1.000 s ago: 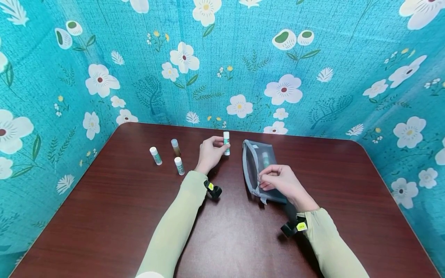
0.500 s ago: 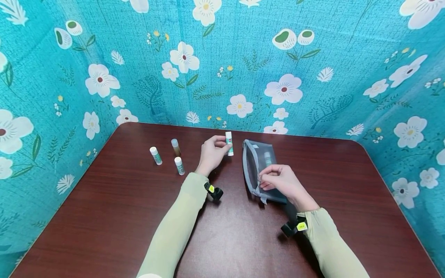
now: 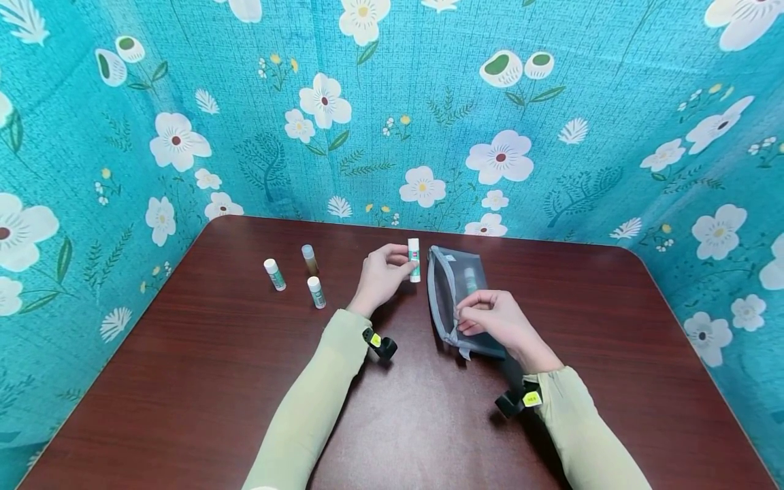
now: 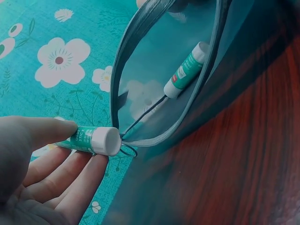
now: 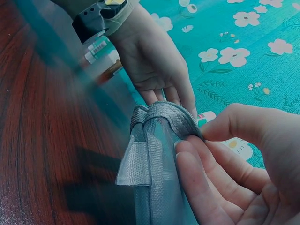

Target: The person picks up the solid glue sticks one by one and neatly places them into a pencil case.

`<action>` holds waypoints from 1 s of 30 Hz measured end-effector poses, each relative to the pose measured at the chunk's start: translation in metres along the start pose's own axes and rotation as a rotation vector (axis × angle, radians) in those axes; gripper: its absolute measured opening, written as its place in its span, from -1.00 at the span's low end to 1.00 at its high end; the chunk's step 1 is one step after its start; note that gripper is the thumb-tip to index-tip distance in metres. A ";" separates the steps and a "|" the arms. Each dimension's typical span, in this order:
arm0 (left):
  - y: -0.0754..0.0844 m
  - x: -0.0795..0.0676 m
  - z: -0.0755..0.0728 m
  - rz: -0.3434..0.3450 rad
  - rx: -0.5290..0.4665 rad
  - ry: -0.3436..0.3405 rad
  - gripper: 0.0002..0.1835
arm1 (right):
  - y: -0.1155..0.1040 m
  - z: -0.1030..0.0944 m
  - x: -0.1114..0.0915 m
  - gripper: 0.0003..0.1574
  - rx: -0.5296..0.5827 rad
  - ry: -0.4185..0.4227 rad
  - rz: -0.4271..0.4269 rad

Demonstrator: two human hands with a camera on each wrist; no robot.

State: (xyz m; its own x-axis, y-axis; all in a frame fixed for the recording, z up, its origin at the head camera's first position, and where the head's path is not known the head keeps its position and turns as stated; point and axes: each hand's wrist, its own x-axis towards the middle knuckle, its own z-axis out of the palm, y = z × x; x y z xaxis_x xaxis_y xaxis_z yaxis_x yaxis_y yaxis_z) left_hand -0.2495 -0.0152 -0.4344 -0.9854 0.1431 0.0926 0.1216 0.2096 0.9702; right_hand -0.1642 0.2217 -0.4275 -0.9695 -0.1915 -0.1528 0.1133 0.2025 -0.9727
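My left hand [image 3: 381, 275] pinches a glue stick [image 3: 414, 260] with a white cap and green label, held upright just left of the pouch opening. In the left wrist view that glue stick [image 4: 89, 139] lies between thumb and fingertips, its end close to the pouch's rim. The grey mesh zip pouch [image 3: 439, 292] is unzipped, its mouth facing left. Another glue stick [image 4: 186, 70] is inside it. My right hand [image 3: 499, 320] grips the pouch's near edge; the right wrist view shows thumb and fingers pinching the zipped rim [image 5: 173, 117].
Left of my left arm, two green-labelled glue sticks [image 3: 275, 274] [image 3: 316, 292] stand on the dark wooden table [image 3: 202, 381]. Behind them is a brownish tube with a bluish cap [image 3: 309, 259]. A flowered teal cloth [image 3: 380, 116] hangs along the back edge and sides.
My left hand has carried its glue stick rightward and slightly nearer, closer to the pouch mouth. The right hand stays on the pouch; the glue stick inside has shifted slightly.
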 end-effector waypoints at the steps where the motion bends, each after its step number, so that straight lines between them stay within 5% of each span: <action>1: 0.000 0.000 0.001 0.003 0.001 -0.006 -0.63 | 0.000 0.000 0.000 -0.76 0.001 0.002 0.001; 30: -0.003 -0.010 0.018 -0.056 -0.056 -0.091 -0.64 | 0.001 0.000 0.000 -0.75 0.015 0.008 -0.002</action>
State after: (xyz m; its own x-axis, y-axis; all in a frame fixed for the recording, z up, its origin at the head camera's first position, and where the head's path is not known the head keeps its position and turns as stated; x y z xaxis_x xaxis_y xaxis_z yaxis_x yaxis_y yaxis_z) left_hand -0.2378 0.0000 -0.4421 -0.9753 0.2202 0.0195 0.0572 0.1661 0.9844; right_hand -0.1639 0.2220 -0.4281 -0.9716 -0.1839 -0.1491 0.1141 0.1879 -0.9755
